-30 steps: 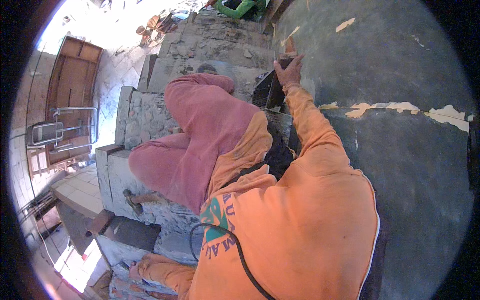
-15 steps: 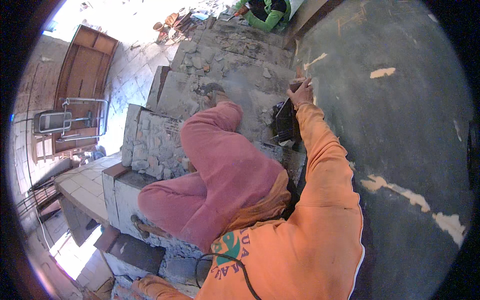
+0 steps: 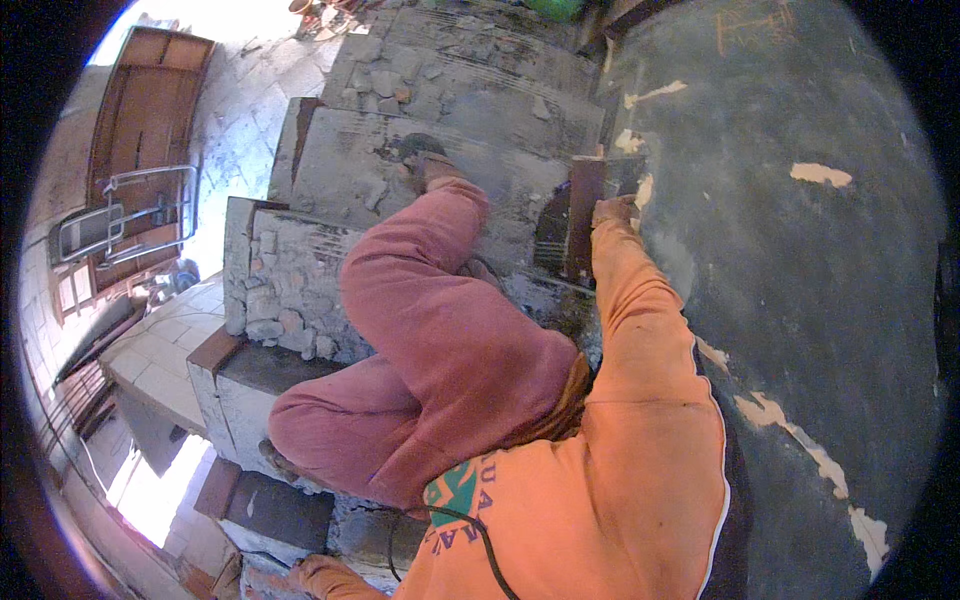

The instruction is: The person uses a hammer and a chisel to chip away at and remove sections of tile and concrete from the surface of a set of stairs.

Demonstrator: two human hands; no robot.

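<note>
My right hand (image 3: 615, 210) is at the wall side of the steps, its fingers closed at the edge of a reddish-brown slab (image 3: 586, 220). The slab stands on edge, its long side toward me, and part of my grip is hidden. Against its left side is a dark, shiny piece (image 3: 552, 225). My left hand (image 3: 308, 572) is low at the picture's bottom edge, beside a broken lower step; its fingers are too small and unclear to read. My legs in pink trousers (image 3: 450, 310) are bent across the steps (image 3: 480, 150).
A dark green wall (image 3: 800, 300) with chipped pale patches rises on the right. Broken rubble (image 3: 285, 290) lies on the steps. A metal-framed chair (image 3: 150, 215) and a wooden cabinet (image 3: 150, 110) are at the left. A green sleeve (image 3: 555, 8) of another person shows at the top.
The brown slab has turned and now shows its long face. My right hand has shifted down to its right side. The view has moved, leaving less of the other person visible.
</note>
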